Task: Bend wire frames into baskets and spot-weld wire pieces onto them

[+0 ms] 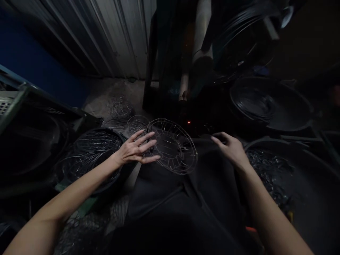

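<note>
Your view dim overall; main light source hard to tell. Palest tones on corrugated panel and your forearms. Thin glints along wire frame. Tiny red-orange light glows amid black. Your dark clothing sinks into shadow. Details soft; your forearms stretched toward lower corners.

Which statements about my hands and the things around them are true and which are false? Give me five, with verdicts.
1. The left hand has its fingers spread. True.
2. The right hand grips the wire frame. False: the right hand is apart from it.
3. A small red light glows beyond the wire frame. True.
4. The wire frame is square. False: it is round.
5. Shiny pieces lie in the large container beside the right arm. True.
</note>
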A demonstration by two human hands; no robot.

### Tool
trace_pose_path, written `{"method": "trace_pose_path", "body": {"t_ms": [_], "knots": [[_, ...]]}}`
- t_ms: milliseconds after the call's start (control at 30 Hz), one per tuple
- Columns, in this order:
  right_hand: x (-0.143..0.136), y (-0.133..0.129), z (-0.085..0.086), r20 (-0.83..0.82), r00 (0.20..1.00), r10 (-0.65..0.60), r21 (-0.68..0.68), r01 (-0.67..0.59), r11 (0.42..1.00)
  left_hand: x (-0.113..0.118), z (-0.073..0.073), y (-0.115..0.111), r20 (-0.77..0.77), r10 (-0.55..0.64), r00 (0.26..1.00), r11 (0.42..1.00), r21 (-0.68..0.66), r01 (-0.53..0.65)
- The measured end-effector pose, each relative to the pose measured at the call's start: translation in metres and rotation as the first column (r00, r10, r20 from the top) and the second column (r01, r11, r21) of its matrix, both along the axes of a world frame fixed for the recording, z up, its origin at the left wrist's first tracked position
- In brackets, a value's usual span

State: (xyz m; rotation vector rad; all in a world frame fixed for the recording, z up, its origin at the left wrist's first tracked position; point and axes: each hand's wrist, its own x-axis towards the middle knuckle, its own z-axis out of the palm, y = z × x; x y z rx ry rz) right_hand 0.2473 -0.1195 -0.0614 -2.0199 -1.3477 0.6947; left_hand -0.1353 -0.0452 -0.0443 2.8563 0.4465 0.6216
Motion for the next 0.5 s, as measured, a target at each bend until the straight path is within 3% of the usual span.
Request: {"method": "trace_pose_path", "body": {"t_ms": [67, 167, 333, 433, 500], "knots": [[-0.012, 0.020, -0.022, -0.093, 0.993, 0.072, -0.083, -0.080, 0.993, -0.014, -0.009, -0.005, -0.046, 0.018, 0.999, 0.999, -0.039, -0.020], [-0.034, 0.038, -0.051, -0.377, 0.921, 0.101, -0.179, -0.179, 0.967, -0.033, -0.022, -0.009, -0.151, 0.095, 0.984, 0.991, -0.081, -0.108], [-0.066, 0.031, -0.081, -0.621, 0.781, 0.072, -0.254, -0.287, 0.924, -0.069, -0.041, -0.012, -0.196, 0.227, 0.954, 0.967, -0.070, -0.244], [-0.073, 0.021, -0.086, -0.784, 0.621, -0.011, -0.251, -0.300, 0.920, -0.086, -0.042, -0.019, -0.177, 0.284, 0.942, 0.947, -0.104, -0.305], [-0.074, 0.017, -0.087, -0.874, 0.482, -0.054, -0.229, -0.312, 0.922, -0.086, -0.038, -0.030, -0.079, 0.339, 0.937, 0.927, -0.143, -0.347]]}}
